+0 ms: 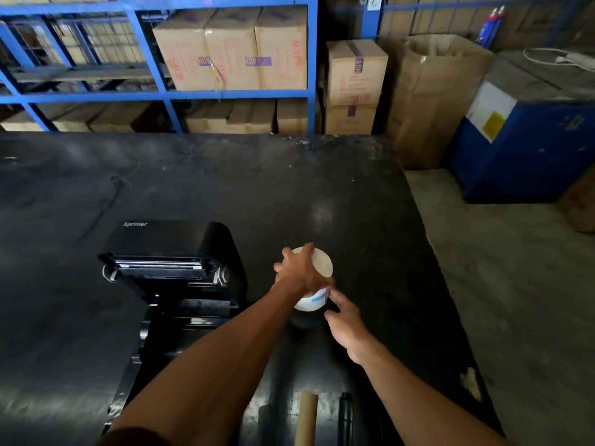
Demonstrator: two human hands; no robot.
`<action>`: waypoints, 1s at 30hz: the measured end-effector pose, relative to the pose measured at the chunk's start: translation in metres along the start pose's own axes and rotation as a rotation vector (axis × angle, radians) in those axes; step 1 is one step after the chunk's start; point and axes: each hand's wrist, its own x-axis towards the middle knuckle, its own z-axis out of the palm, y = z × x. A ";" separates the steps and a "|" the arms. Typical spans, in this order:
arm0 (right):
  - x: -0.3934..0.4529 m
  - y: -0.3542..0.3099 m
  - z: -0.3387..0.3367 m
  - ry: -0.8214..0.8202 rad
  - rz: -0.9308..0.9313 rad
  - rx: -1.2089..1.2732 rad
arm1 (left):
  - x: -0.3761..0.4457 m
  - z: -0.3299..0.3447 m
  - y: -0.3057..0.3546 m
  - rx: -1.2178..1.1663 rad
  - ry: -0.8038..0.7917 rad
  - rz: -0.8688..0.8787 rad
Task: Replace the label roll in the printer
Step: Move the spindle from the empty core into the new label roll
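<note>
A black label printer [167, 252] stands on the dark table [225, 181] with its lid swung up and its bay exposed toward me. To its right a white label roll [320, 268] is held just above the table. My left hand [297, 268] grips it from the top and left. My right hand [344, 320] touches the roll's lower right edge with its fingertips, near a strip of blue tape [317, 298]. An empty brown cardboard core [306, 420] lies at the table's near edge, next to a black spindle piece [346, 416].
Blue metal shelving [154, 94] with cardboard boxes [231, 49] runs behind the table. More stacked boxes [354, 85] and a blue machine [528, 146] stand at the back right. The table's right edge drops to a concrete floor [515, 300].
</note>
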 end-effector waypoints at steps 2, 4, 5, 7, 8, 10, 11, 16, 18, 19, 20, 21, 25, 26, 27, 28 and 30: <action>-0.004 -0.001 0.001 0.028 -0.024 0.129 | -0.004 0.000 -0.006 -0.032 0.035 0.020; -0.008 -0.005 0.001 0.083 -0.037 0.271 | -0.009 -0.001 -0.015 -0.134 0.063 0.031; -0.010 -0.007 -0.001 0.122 -0.031 0.334 | -0.013 -0.002 -0.020 -0.218 0.072 0.025; -0.013 -0.012 -0.006 0.167 -0.006 0.479 | -0.025 -0.004 -0.030 -0.454 0.076 -0.018; -0.017 -0.015 -0.008 0.153 0.014 0.575 | -0.033 -0.005 -0.033 -0.592 0.060 -0.052; -0.030 -0.019 -0.011 0.089 0.072 0.766 | -0.049 -0.008 -0.040 -0.842 -0.008 -0.111; -0.038 -0.021 -0.011 0.059 0.096 0.829 | -0.056 -0.010 -0.044 -0.944 -0.056 -0.127; -0.078 -0.041 -0.010 -0.147 -0.001 0.953 | -0.093 -0.024 -0.060 -1.193 -0.294 -0.107; -0.097 -0.052 -0.011 -0.199 -0.048 0.948 | -0.108 -0.032 -0.068 -1.199 -0.349 -0.077; -0.106 -0.056 -0.010 -0.216 -0.070 0.940 | -0.117 -0.037 -0.072 -1.202 -0.379 -0.067; -0.116 -0.060 -0.008 -0.224 -0.085 0.925 | -0.125 -0.041 -0.077 -1.206 -0.406 -0.059; -0.124 -0.064 -0.006 -0.219 -0.096 0.905 | -0.131 -0.044 -0.080 -1.211 -0.418 -0.049; -0.160 -0.078 0.011 -0.126 -0.139 0.793 | -0.161 -0.054 -0.095 -1.211 -0.364 0.023; -0.168 -0.081 0.015 -0.098 -0.155 0.754 | -0.168 -0.054 -0.099 -1.224 -0.342 0.033; -0.175 -0.082 0.019 -0.082 -0.176 0.719 | -0.175 -0.055 -0.104 -1.240 -0.318 0.037; -0.183 -0.084 0.023 -0.075 -0.194 0.686 | -0.181 -0.056 -0.109 -1.251 -0.297 0.043; -0.196 -0.084 0.030 -0.067 -0.231 0.593 | -0.192 -0.058 -0.121 -1.262 -0.268 0.078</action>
